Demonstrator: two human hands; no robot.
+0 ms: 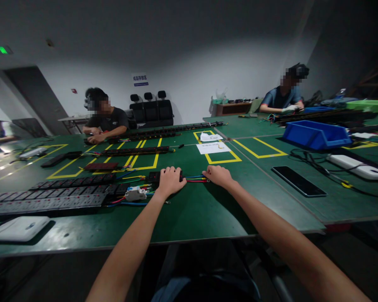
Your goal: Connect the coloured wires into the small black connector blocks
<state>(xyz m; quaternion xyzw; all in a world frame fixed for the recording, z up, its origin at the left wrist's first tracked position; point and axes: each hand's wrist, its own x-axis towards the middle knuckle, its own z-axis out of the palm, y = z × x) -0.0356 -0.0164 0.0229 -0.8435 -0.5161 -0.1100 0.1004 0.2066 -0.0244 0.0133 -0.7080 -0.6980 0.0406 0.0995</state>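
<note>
My left hand (171,183) is wrapped over a small black module (153,178) lying on the green table, covering most of it. Coloured wires (194,179) in blue, green and red run from under that hand to the right. At their far end, the closed fingers of my right hand (219,175) hold the wires near the tips. Left of my left hand lie long power strips (50,202) with rows of sockets. A white breaker-like part (136,193) with red and blue leads sits at their end.
A smartphone (298,181), a white device (359,167) with black cables and a blue bin (316,135) are at right. Paper sheets (213,148) lie ahead. A white box (20,229) is near left. Co-workers (108,119) sit across the table.
</note>
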